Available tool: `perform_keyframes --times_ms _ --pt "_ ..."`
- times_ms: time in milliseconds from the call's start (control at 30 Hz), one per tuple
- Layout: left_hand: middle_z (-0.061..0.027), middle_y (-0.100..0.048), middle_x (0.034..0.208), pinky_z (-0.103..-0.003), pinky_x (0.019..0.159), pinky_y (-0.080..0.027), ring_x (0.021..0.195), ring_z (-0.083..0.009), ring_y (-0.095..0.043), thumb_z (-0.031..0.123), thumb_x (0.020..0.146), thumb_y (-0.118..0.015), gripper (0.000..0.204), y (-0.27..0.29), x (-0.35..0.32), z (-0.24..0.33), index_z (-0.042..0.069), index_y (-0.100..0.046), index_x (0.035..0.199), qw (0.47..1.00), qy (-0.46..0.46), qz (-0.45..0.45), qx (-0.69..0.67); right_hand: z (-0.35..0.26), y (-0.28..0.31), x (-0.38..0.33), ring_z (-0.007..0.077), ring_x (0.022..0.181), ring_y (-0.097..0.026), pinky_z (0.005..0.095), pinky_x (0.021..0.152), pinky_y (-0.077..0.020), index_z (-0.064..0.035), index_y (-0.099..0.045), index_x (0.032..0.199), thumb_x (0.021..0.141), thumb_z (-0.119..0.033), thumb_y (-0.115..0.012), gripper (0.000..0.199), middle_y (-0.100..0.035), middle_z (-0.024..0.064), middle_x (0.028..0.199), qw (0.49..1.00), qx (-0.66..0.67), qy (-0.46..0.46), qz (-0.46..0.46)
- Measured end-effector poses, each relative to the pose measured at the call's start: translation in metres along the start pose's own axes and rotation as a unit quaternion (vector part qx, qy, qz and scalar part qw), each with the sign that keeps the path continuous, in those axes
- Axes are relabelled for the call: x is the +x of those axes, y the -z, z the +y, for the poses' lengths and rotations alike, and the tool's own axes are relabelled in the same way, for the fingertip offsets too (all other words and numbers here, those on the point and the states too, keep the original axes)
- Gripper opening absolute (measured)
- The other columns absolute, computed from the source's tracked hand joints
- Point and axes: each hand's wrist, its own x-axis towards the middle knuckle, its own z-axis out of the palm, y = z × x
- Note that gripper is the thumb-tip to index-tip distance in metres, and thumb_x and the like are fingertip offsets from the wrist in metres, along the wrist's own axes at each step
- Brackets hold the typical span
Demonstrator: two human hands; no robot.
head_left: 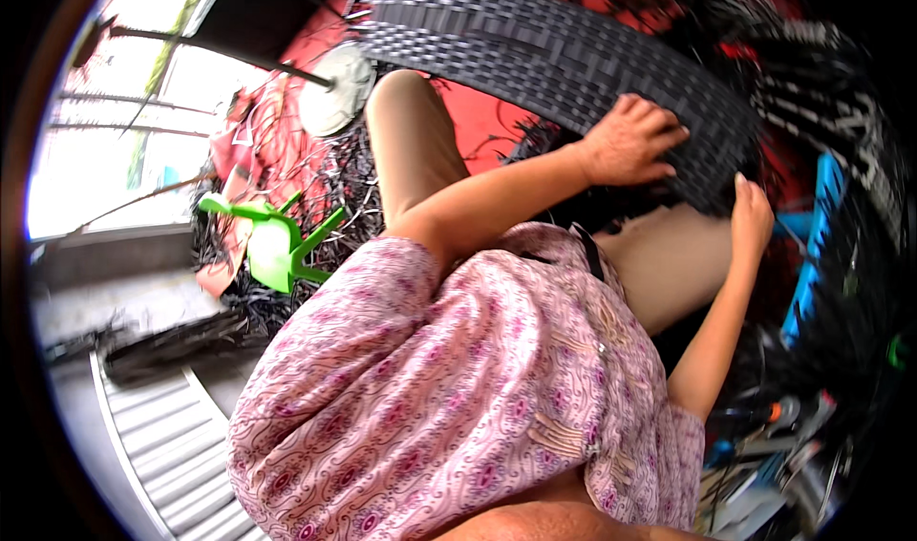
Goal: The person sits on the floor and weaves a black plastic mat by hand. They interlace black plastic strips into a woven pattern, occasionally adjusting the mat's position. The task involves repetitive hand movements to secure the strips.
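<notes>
A broad, curved panel of black woven plastic strips (573,63) lies across the person's lap, resting over the knees in beige trousers (411,140), which seems to keep the weave steady and close enough for both hands to work its near end. The left hand (630,140) lies palm down on top of the panel near that end, fingers (664,140) spread and pressed flat on the strips, apparently pinning the weave. The arm reaches forward from a pink patterned sleeve (430,379), elbow bent, wrist fairly straight. The right hand (752,218) comes up from below at the panel's end, forearm steep, fingers held together and curled against the edge; whether they pinch a strip cannot be told. Loose black strips (287,302) litter the floor by an overturned green plastic chair (272,245); a blue plastic frame (812,245) stands at the right.
</notes>
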Motion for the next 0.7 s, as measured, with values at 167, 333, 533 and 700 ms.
perform_keyframes --times_ms 167,333,533,700 --pt "-0.0054 -0.055 0.117 -0.043 0.101 -0.036 0.110 -0.0242 -0.050 0.043 0.078 -0.074 0.058 0.005 0.001 0.002 0.014 -0.063 0.127 1.000 0.006 0.012 -0.010 0.013 0.005 0.005 0.0266 0.106 -0.064 0.0362 0.096 -0.0458 0.0010 -0.069 0.115 0.093 -0.044 -0.065 0.050 -0.071 0.0165 0.113 0.979 0.197 -0.032 -0.039" --pt "-0.0049 -0.055 0.119 -0.043 0.103 -0.035 0.111 -0.0243 -0.050 0.042 0.079 -0.074 0.057 0.005 0.003 -0.001 0.015 -0.063 0.127 0.999 0.017 0.016 -0.038 0.025 0.023 0.019 0.0178 0.090 -0.061 0.0327 0.087 -0.0475 0.0023 -0.071 0.106 0.088 -0.039 -0.073 0.045 -0.070 0.0085 0.099 0.969 0.216 -0.029 -0.118" --pt "-0.0065 -0.063 0.110 -0.040 0.091 -0.046 0.102 -0.0279 -0.060 0.017 0.079 -0.077 0.028 0.032 -0.009 -0.027 0.011 -0.070 0.106 0.979 0.062 0.094 -0.173 -0.042 0.046 0.007 0.0276 0.085 -0.067 0.0373 0.079 -0.0508 -0.0027 -0.072 0.099 0.084 -0.034 -0.074 0.035 -0.071 0.0123 0.097 0.995 -0.083 -0.050 0.033" --pt "-0.0110 -0.063 0.114 -0.043 0.091 -0.047 0.104 -0.0327 -0.059 0.012 0.076 -0.077 0.036 0.110 -0.042 -0.124 0.013 -0.070 0.112 0.955 0.213 0.189 0.079 -0.096 0.031 0.013 0.0303 0.091 -0.067 0.0394 0.081 -0.0517 -0.0041 -0.072 0.098 0.088 -0.022 -0.071 0.021 -0.071 0.0123 0.098 0.992 -0.010 0.061 0.113"
